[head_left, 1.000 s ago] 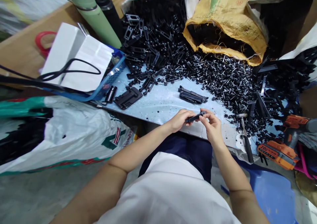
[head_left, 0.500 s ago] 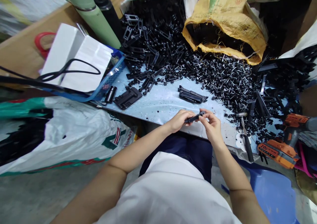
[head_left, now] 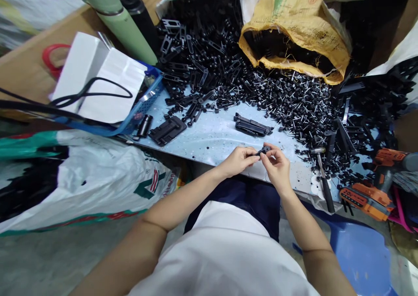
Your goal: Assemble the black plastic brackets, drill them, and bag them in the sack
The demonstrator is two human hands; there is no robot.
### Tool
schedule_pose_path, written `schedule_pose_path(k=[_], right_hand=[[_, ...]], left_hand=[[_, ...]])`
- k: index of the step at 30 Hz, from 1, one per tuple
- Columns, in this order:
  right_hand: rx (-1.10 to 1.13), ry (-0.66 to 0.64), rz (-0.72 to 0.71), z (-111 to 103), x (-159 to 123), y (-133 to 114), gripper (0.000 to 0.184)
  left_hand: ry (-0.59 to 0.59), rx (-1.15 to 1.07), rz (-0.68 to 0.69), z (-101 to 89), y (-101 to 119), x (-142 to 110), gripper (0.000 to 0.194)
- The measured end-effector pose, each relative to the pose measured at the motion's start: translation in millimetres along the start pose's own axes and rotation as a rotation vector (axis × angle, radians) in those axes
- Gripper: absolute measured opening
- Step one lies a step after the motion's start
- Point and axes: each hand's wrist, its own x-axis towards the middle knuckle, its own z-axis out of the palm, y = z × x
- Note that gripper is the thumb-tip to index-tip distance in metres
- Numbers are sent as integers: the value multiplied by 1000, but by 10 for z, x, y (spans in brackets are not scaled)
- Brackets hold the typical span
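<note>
Both hands meet at the near edge of the light-blue table (head_left: 212, 134). Between them is a small black plastic part (head_left: 263, 150), mostly covered by fingers. My left hand (head_left: 241, 160) pinches its left end, thumb on top. My right hand (head_left: 277, 161) grips the right end between thumb and fingers. Just beyond the hands lies a long, folded-looking black plastic assembly (head_left: 253, 125). A heap of black knobs with metal pins (head_left: 290, 100) spreads behind it, and black slotted plastic links (head_left: 199, 69) are piled to the left.
A hammer (head_left: 322, 178) and an orange cordless drill (head_left: 369, 191) lie at the right. A yellow woven sack (head_left: 294, 12) gapes at the back. Left are a black plastic block (head_left: 168, 130), a blue basket (head_left: 130, 117) and a green flask (head_left: 127, 30). A blue stool (head_left: 359, 256) stands lower right.
My left thumb and fingers have shifted right along the black part, covering more of it. The right hand stays nearly in place. The table's contents look the same.
</note>
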Motion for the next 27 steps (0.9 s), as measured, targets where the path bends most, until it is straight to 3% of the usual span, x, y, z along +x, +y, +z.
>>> schedule_pose_path(k=[5,9,13,16,22,25,27], right_hand=[[305,133,160,-57,81,116,39],[332,31,265,-125,152,207,42],[242,19,207,-103,134,227,39],[219,21,185,-64,113,210,35],[224,-13,174,-16,98,279,32],[148,-70,138,-143,138,315,31],[17,-8,61,-374,244,283,27]], left_hand=[[-13,-53,-46,8,-2,-8,24],[-1,-54,-76,9,-23,1,25],[23,48,-117,37,-81,17,27],[107,94,-88,95,-165,20,35],[235,-137,-115,222,-287,27,46],[220,-185,-169,212,-288,49,57],[201,-178,-205,181,-287,63,59]])
